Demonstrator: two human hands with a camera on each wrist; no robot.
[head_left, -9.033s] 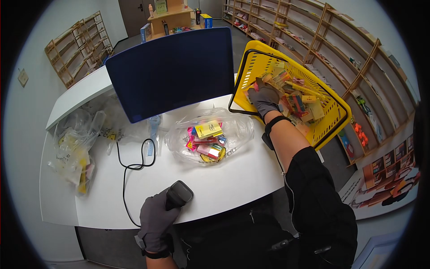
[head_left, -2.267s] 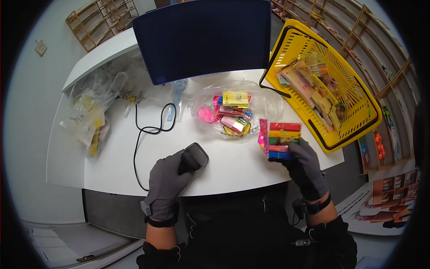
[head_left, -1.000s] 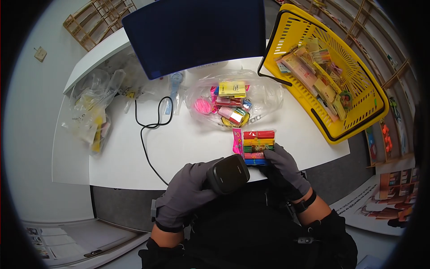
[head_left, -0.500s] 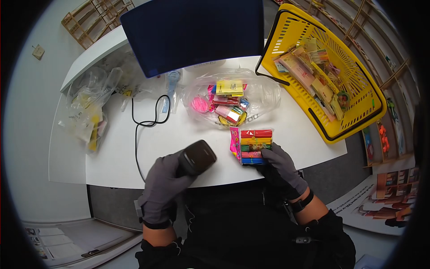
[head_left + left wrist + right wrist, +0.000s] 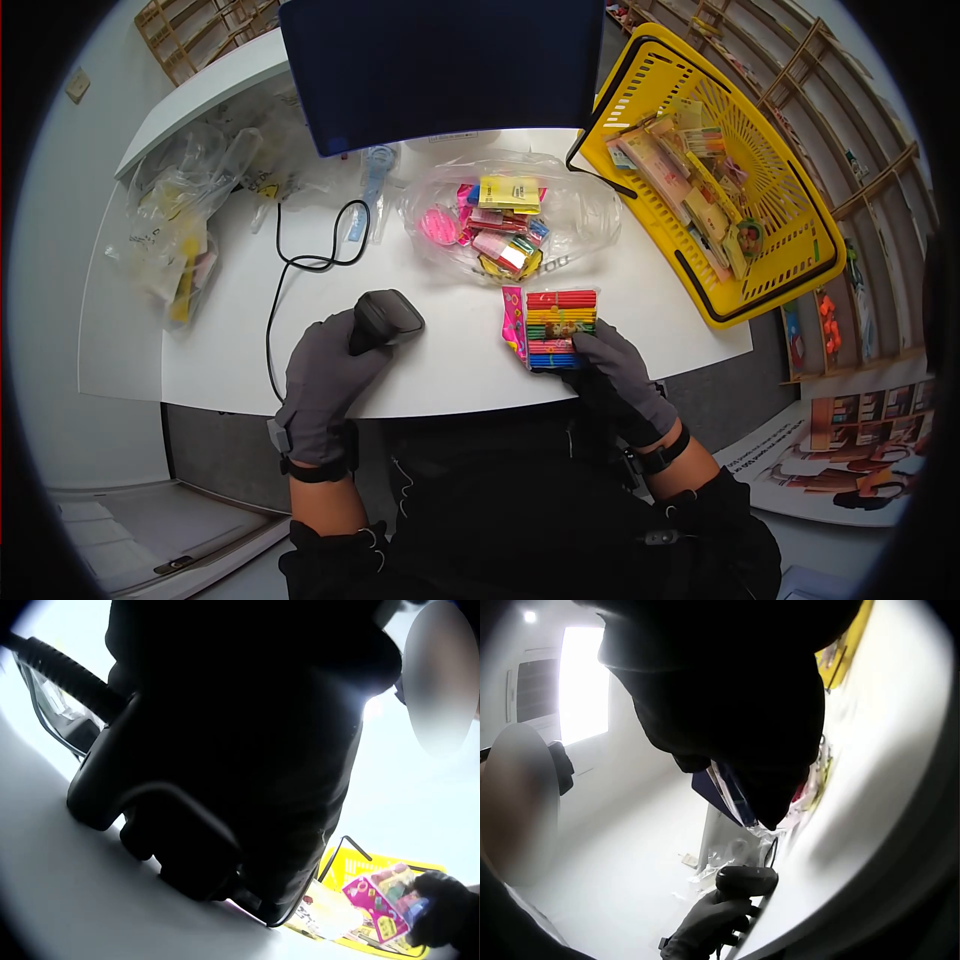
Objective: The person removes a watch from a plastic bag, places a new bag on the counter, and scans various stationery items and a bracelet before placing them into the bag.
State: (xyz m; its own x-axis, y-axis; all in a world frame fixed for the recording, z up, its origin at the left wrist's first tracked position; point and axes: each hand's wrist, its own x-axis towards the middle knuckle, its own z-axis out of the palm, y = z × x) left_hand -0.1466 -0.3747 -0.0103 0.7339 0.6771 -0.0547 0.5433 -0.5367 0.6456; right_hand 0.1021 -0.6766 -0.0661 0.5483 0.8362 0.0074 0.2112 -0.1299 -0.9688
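Note:
My gloved left hand point(image 5: 328, 375) grips a black handheld barcode scanner point(image 5: 388, 316) over the front left of the white desk. In the left wrist view the scanner's dark body point(image 5: 225, 765) fills the middle. Between thumb and fingers, my gloved right hand point(image 5: 622, 378) holds a clear pack of coloured sticks point(image 5: 560, 312) with a pink header, in red, yellow, green, pink and blue rows. Behind the pack lies a clear plastic bag point(image 5: 588, 215) with several small packaged goods and a round pink item point(image 5: 438, 227) in or on it.
A yellow shopping basket point(image 5: 660, 240) with several packages stands at the right. A dark monitor point(image 5: 440, 70) is at the back. Crumpled plastic bags point(image 5: 160, 230) pile up at the left. The scanner's black cable point(image 5: 272, 330) loops over the white desk point(image 5: 460, 370).
My right hand has left the basket with the stick pack and holds it before me. My left hand brought the scanner over to the pack, then moved back left. The pink item appeared at the bag.

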